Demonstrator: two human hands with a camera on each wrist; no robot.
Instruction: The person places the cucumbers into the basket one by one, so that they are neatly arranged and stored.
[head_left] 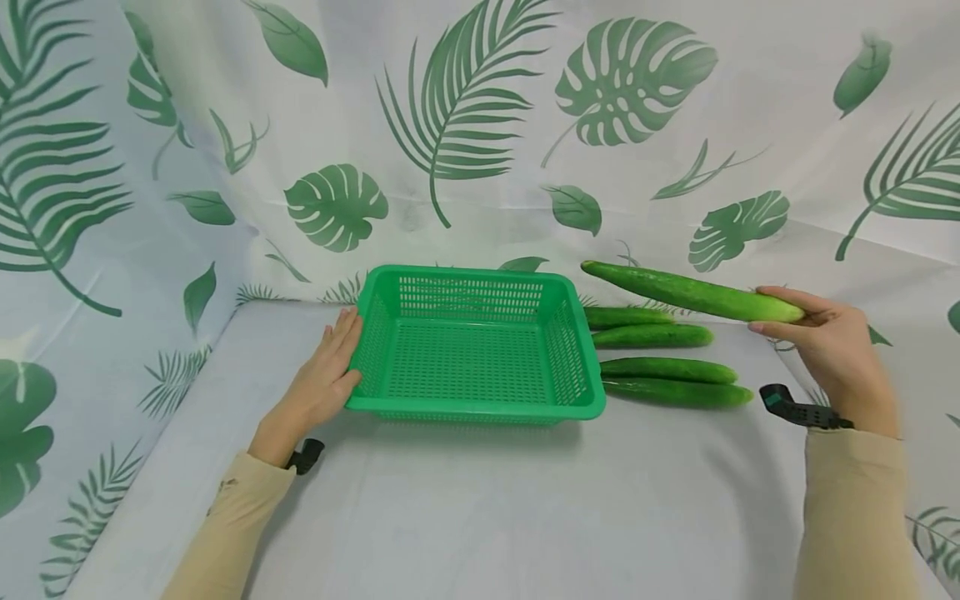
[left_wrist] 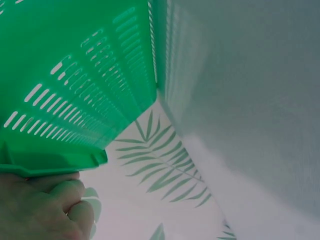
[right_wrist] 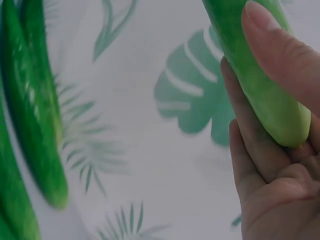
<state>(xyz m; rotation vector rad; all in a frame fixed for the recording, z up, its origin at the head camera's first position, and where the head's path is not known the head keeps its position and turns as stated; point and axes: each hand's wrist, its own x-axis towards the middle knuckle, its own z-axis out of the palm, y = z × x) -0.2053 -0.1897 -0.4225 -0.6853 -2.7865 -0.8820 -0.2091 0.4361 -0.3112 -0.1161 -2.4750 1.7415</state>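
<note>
Green cucumber (head_left: 675,289), likely stiff, best gripped mid-length: right hand (head_left: 843,343) pinched its right end; left hand (head_left: 324,377) touched the basket (head_left: 480,408), fingers loosely extended.

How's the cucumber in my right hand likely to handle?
Probably stiff: the cucumber sticks out straight though your right hand holds only one end. Its smooth-looking skin might slip, and its rounded body may roll if set down.

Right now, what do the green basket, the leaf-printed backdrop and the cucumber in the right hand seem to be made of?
Green basket: likely molded plastic, satin, judging by its smooth rim and slots.
Backdrop: thin sheeting, fairly matte with soft creases; cloth or plastic, unclear.
Held cucumber: apparently real vegetable, lightly glossy, its skin paling toward the gripped end.
</note>
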